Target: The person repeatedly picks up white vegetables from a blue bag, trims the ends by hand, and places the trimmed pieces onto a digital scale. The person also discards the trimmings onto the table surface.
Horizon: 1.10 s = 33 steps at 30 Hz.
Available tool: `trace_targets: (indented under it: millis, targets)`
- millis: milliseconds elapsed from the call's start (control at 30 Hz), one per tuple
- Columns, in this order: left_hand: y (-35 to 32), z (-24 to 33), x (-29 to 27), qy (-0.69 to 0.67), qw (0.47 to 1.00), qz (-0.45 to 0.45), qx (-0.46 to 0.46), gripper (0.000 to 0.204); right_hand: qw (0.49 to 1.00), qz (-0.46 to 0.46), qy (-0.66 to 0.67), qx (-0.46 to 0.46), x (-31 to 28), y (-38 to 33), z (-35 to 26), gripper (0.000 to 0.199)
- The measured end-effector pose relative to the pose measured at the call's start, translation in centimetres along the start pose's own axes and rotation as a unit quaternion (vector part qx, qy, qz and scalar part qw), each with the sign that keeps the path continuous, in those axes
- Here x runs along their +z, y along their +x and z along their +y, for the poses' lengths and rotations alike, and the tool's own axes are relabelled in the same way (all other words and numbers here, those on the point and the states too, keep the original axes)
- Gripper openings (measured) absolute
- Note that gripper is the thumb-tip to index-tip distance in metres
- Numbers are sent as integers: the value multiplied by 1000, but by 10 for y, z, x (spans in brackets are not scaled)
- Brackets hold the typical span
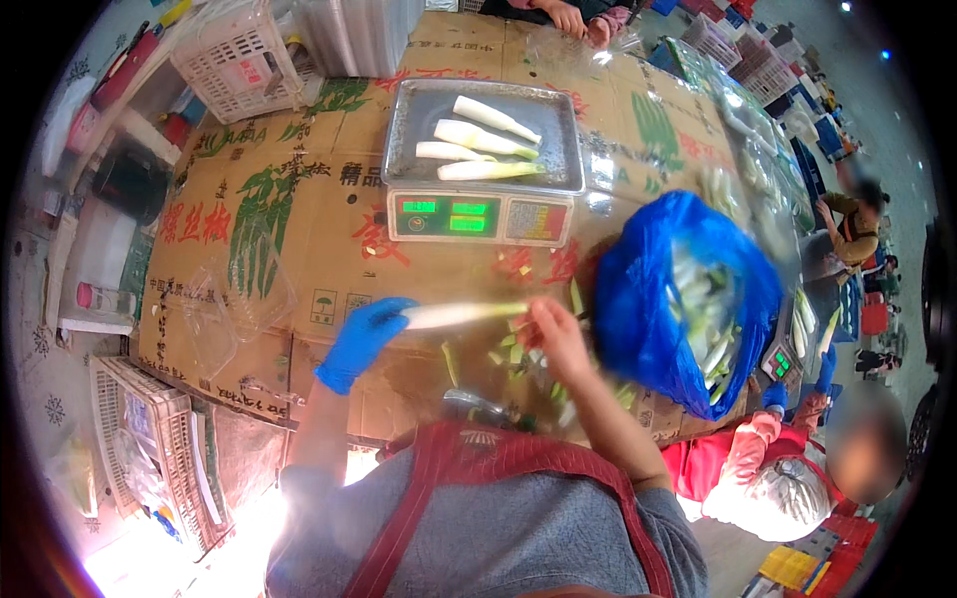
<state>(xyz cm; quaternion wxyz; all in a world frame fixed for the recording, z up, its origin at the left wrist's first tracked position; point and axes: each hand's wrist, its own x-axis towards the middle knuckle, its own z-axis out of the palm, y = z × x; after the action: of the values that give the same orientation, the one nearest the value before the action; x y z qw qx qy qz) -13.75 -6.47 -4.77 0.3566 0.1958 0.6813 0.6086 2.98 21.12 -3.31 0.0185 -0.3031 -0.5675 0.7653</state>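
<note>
My left hand (pixel 365 339), in a blue glove, grips the thick white end of a peeled water bamboo shoot (pixel 454 315). The shoot lies level across the front of me, its pale green tip pointing right. Bare fingers of my right hand (pixel 554 337) are closed on that tip. Beyond my hands, several peeled shoots (pixel 477 138) rest on the metal pan of a digital scale (pixel 480 217) with lit green displays. To the right of my right hand, an open blue plastic bag (pixel 638 269) holds many more shoots.
Printed cardboard (pixel 329 249) covers the table, with green peel scraps (pixel 510 349) near my right hand. A white plastic crate (pixel 244 65) stands at the far left. On the right, a co-worker in red (pixel 748 463) works beside another scale (pixel 781 361); another person's hands (pixel 578 22) show at the far edge.
</note>
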Motion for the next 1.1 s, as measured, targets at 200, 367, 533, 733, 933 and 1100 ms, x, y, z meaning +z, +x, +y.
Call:
trace_targets:
  millis: [200, 367, 533, 733, 933, 1100]
  targets:
    - [-1, -1, 23, 26, 998, -60, -2, 32, 998, 22, 58, 10, -8, -37, 14, 36]
    - [-5, 1, 27, 42, 996, -76, -12, 32, 999, 33, 20, 12, -9, -44, 13, 26]
    - [-6, -2, 14, 111, 990, -86, -10, 31, 1000, 1, -11, -2, -8, -34, 42, 16]
    - [27, 8, -14, 181, 971, -131, -90, 31, 1000, -12, 8, 21, 8, -22, 68, 16]
    - [154, 73, -23, 433, 842, 133, 293, 39, 993, -24, -104, -40, 6, -13, 99, 15]
    - [240, 75, -42, 449, 865, 96, 202, 42, 981, -22, -184, -63, 6, -17, 96, 14]
